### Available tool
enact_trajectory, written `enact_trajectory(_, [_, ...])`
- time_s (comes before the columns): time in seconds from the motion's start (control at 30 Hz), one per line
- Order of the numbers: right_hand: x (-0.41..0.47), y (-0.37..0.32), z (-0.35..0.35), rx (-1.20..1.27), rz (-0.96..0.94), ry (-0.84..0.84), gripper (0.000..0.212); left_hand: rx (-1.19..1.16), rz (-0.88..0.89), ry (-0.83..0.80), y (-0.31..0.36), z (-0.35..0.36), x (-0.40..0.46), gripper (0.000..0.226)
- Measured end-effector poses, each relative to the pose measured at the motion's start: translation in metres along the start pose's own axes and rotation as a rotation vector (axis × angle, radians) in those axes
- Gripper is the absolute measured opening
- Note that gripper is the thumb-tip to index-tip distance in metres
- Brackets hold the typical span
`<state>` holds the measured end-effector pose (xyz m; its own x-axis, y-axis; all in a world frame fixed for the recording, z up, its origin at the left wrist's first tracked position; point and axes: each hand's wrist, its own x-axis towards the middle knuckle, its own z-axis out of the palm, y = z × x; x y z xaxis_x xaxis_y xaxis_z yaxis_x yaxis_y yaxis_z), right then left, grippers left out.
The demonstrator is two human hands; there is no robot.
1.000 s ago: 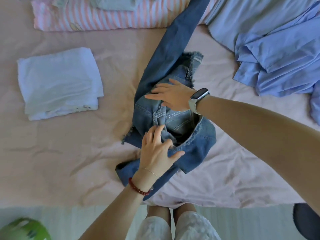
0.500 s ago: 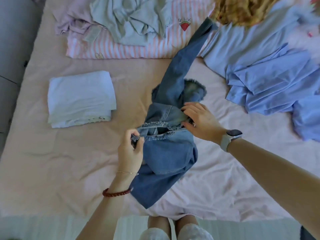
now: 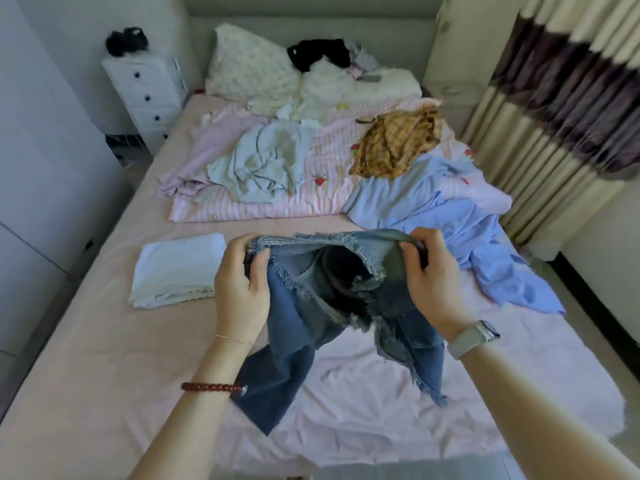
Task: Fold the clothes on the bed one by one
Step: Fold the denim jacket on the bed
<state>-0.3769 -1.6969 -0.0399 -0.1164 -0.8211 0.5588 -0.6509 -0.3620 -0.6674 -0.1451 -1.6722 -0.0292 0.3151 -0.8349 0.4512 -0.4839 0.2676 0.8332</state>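
Note:
A pair of blue jeans (image 3: 298, 327) with frayed edges hangs in the air above the near part of the bed (image 3: 86, 375). My left hand (image 3: 240, 289) grips the left side of its waistband and my right hand (image 3: 427, 282) grips the right side, holding the waist spread wide. The legs dangle down toward the pink sheet. A folded white garment (image 3: 176, 268) lies flat on the bed to the left of my hands.
Unfolded clothes lie further back: a light blue shirt (image 3: 460, 216) at right, a yellow checked garment (image 3: 398, 143), a pale green one (image 3: 263, 164), a lilac one (image 3: 204, 150), white and black items by the pillow (image 3: 249, 71). A white drawer unit (image 3: 145, 91) stands left, curtains (image 3: 561, 133) right.
Both hands took hold of the jeans' waistband and lifted them off the bed. My head tipped up, so the whole bed and room now show.

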Motion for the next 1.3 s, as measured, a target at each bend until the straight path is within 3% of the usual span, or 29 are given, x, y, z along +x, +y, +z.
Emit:
enact_trajectory(0.2, [-0.032, -0.069, -0.107, 0.044, -0.049, 0.182, 0.015, -0.071, 0.176, 0.094, 0.103, -0.036, -0.047, 0.028])
enact_trajectory(0.4, [-0.017, -0.111, -0.163, -0.135, 0.029, 0.039, 0.008, -0.026, 0.361, 0.19, 0.159, -0.063, -0.048, 0.025])
enact_trajectory(0.5, [-0.009, -0.114, -0.169, -0.104, 0.051, 0.038, 0.005, 0.028, 0.452, 0.231, 0.165, -0.064, -0.037, 0.023])
enact_trajectory(0.67, [0.024, -0.093, -0.144, -0.119, 0.115, 0.002, 0.011, 0.043, 0.396, 0.16, 0.136, -0.04, 0.007, 0.024])
enact_trajectory(0.87, [0.12, -0.025, -0.033, -0.192, 0.266, -0.048, 0.019, 0.248, 0.154, 0.026, 0.037, 0.038, 0.119, 0.03])
enact_trajectory(1.0, [0.158, 0.054, 0.07, -0.06, 0.513, -0.368, 0.051, 0.493, -0.19, -0.258, -0.068, 0.099, 0.18, 0.052])
enact_trajectory(1.13, [0.09, 0.142, 0.126, -0.129, 0.74, -0.606, 0.049, 0.446, -0.427, -0.459, -0.177, 0.126, 0.125, 0.049])
enact_trajectory(1.2, [0.039, 0.172, 0.137, -0.164, 0.83, -0.688, 0.049, 0.462, -0.566, -0.56, -0.217, 0.129, 0.077, 0.058])
enact_trajectory(1.3, [-0.019, 0.198, 0.145, -0.281, 0.789, -0.811, 0.048, 0.509, -0.807, -0.562, -0.255, 0.128, 0.017, 0.074])
